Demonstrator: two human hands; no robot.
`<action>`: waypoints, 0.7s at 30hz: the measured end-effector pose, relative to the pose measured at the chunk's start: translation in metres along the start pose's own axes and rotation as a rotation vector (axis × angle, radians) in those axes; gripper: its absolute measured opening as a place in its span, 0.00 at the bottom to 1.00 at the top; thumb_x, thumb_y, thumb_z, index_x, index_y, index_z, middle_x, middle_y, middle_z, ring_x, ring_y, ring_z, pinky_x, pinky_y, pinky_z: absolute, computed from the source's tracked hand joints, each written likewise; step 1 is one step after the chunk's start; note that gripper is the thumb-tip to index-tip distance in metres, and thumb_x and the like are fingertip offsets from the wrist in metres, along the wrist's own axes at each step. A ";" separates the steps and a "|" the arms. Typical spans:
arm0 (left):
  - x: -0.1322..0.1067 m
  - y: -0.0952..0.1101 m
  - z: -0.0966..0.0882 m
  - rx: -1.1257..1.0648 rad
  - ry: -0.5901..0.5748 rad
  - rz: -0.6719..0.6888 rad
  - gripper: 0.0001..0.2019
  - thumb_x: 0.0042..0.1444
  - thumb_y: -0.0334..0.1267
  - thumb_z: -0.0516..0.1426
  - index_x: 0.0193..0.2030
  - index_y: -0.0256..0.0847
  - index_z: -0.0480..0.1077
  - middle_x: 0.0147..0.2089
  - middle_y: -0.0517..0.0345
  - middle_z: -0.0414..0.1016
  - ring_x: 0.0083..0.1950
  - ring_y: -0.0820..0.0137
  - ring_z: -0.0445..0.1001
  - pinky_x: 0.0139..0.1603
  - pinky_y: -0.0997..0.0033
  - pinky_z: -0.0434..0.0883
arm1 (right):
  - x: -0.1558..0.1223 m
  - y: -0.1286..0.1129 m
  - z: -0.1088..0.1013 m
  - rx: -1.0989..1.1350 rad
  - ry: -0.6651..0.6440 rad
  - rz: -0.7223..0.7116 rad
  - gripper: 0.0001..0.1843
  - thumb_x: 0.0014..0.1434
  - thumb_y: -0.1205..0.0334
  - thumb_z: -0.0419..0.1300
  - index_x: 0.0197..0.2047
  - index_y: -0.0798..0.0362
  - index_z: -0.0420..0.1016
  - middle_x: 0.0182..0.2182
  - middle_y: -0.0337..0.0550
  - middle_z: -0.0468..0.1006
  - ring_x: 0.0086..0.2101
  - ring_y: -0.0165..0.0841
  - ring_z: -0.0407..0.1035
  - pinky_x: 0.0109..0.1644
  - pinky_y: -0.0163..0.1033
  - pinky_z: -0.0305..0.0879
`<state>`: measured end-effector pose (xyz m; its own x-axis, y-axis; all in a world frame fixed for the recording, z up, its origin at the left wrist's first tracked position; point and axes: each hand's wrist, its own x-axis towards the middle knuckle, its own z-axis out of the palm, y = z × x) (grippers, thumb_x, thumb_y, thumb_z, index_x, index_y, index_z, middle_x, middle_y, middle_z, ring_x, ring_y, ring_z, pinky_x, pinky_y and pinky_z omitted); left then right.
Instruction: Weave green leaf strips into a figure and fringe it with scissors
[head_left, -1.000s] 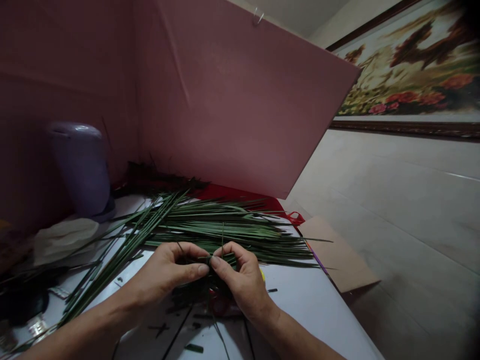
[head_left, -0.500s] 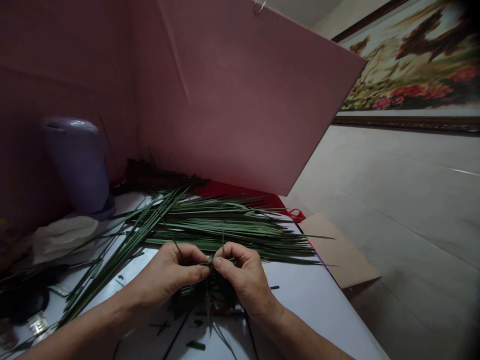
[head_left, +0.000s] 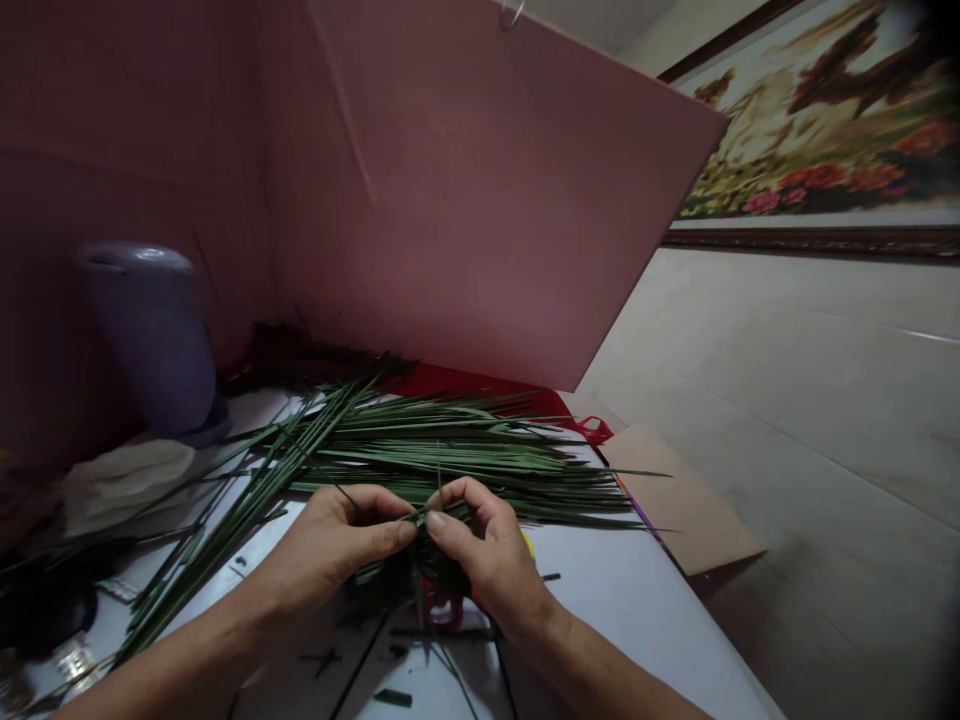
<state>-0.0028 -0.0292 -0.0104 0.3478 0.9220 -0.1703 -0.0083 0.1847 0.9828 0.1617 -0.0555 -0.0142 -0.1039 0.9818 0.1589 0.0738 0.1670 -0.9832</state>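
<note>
My left hand [head_left: 330,545] and my right hand [head_left: 484,550] meet at the front of a white table [head_left: 622,610], thumbs and fingertips pinched together on a small folded piece of green leaf strips [head_left: 415,570]. Loose strip ends hang down below the two hands. Just behind them lies a long pile of green leaf blades [head_left: 442,450], fanned out from left to right. Something red [head_left: 448,610] shows under the piece, partly hidden by my right hand.
A pink board [head_left: 465,200] stands upright behind the table. A purple container [head_left: 150,330] stands at the back left, with a white cloth [head_left: 120,480] beside it. Brown cardboard [head_left: 675,500] lies off the right table edge. Cut leaf scraps [head_left: 390,695] dot the near table.
Both hands have stayed in place, still pinched on the leaf piece; the fingers shifted slightly and the view moved a little.
</note>
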 end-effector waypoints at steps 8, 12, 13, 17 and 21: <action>0.002 0.002 -0.008 -0.086 0.071 0.101 0.09 0.41 0.38 0.65 0.27 0.38 0.70 0.24 0.64 0.71 0.25 0.76 0.67 0.27 0.75 0.63 | -0.003 -0.001 0.009 0.061 -0.001 0.008 0.07 0.50 0.68 0.60 0.35 0.57 0.73 0.28 0.37 0.73 0.29 0.27 0.64 0.34 0.31 0.62; -0.001 0.003 -0.007 -0.061 0.069 0.129 0.07 0.46 0.39 0.62 0.28 0.38 0.70 0.24 0.64 0.70 0.26 0.76 0.65 0.28 0.75 0.62 | -0.002 -0.001 0.008 0.103 -0.008 -0.008 0.06 0.49 0.69 0.59 0.33 0.58 0.73 0.25 0.36 0.72 0.27 0.26 0.62 0.33 0.30 0.60; -0.002 0.003 -0.007 -0.075 0.073 0.129 0.07 0.46 0.39 0.62 0.28 0.38 0.70 0.24 0.64 0.70 0.25 0.76 0.65 0.27 0.76 0.62 | -0.002 -0.001 0.007 0.105 -0.008 -0.010 0.05 0.49 0.69 0.60 0.33 0.58 0.73 0.24 0.35 0.71 0.26 0.26 0.61 0.32 0.30 0.60; -0.003 0.005 -0.005 -0.125 0.079 0.093 0.07 0.46 0.39 0.62 0.27 0.38 0.69 0.22 0.65 0.69 0.23 0.77 0.65 0.25 0.77 0.61 | -0.002 0.000 0.006 0.113 -0.006 -0.007 0.04 0.49 0.67 0.60 0.31 0.57 0.73 0.23 0.35 0.70 0.25 0.26 0.61 0.30 0.30 0.59; -0.003 0.007 -0.002 -0.201 0.065 0.028 0.11 0.41 0.38 0.65 0.31 0.39 0.70 0.25 0.63 0.72 0.25 0.74 0.69 0.27 0.75 0.66 | -0.001 0.001 0.005 0.126 -0.001 -0.013 0.07 0.50 0.65 0.61 0.35 0.56 0.74 0.26 0.37 0.73 0.27 0.27 0.63 0.34 0.32 0.61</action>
<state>-0.0056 -0.0299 -0.0036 0.2837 0.9465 -0.1537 -0.2064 0.2168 0.9542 0.1565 -0.0564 -0.0155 -0.1047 0.9795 0.1719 -0.0530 0.1671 -0.9845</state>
